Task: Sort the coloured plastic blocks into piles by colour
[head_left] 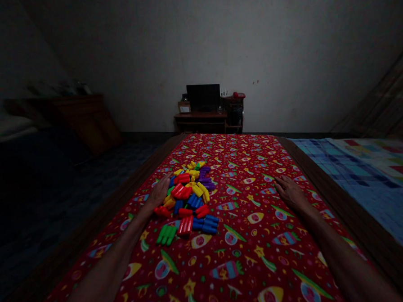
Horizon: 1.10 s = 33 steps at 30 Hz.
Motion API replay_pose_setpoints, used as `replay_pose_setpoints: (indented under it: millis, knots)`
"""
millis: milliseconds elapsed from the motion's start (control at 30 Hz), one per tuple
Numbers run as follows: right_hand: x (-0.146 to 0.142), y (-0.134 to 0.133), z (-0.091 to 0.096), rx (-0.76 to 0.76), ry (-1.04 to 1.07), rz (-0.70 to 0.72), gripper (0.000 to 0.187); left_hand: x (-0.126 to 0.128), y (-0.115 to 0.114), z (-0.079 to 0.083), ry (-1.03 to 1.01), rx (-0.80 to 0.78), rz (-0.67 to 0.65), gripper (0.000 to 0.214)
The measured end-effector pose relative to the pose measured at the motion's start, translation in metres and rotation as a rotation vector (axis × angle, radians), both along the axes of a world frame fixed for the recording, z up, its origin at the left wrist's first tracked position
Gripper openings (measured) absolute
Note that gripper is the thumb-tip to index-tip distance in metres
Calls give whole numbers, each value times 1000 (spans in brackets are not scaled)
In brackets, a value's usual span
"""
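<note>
A heap of coloured plastic building pieces, red, yellow, blue, green and purple, lies on a table covered with a red patterned cloth. My left hand rests flat at the heap's left edge, fingers stretched out and touching the pieces. A green piece and a red one sit at the near side of the heap. My right hand lies flat on the cloth well to the right of the heap, fingers spread, holding nothing.
The table's wooden edge runs along the right, with a blue patchwork mat beyond it. A low desk with a dark screen stands against the far wall. Dark floor and a wooden cabinet lie to the left.
</note>
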State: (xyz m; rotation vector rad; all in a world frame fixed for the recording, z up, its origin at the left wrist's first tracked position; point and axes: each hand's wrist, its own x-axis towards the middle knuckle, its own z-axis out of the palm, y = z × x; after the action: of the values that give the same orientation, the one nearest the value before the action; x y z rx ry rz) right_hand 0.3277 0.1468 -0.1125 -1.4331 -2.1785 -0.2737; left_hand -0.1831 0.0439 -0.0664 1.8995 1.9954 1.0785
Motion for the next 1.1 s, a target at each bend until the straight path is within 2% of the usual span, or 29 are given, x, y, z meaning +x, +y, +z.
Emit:
replay_pose_setpoints:
  millis: [133, 200, 267, 333, 367, 467, 633, 733, 833, 1000, 1067, 1100]
  knots:
    - [2, 1, -2, -1, -9, 8, 47, 33, -26, 28, 159, 122, -94, 66]
    - [4, 2, -5, 1, -13, 11, 47, 63, -51, 42, 308, 104, -259, 57]
    - [5, 3, -7, 10, -18, 12, 45, 98, -79, 48, 486, 87, -488, 48]
    - [6, 4, -9, 20, -18, -2, 46, 129, -101, 45, 616, 63, -680, 45]
    - [6, 4, -9, 21, -16, -11, 46, 139, -107, 41, 649, 68, -712, 43]
    - [5, 4, -8, 9, -12, -12, 46, 146, -99, 27, 713, 103, -671, 38]
    - [8, 3, -2, -7, 8, 18, 45, 110, -58, 24, 789, 105, -537, 39]
    - [-1, -5, 9, -28, 4, 5, 47, 98, -56, 26, 795, 104, -495, 40]
    - [-40, -29, 24, 16, -13, 76, 50, 94, -69, 25, 770, 128, -453, 41]
    - [-128, -78, 38, -113, -155, 520, 52, 93, -78, 18, 762, 193, -383, 37]
    - [-139, -80, 36, -186, -219, 590, 54, 93, -78, 16, 763, 210, -364, 35]
    - [-137, -76, 33, -214, -242, 577, 54, 93, -77, 15, 763, 216, -365, 34]
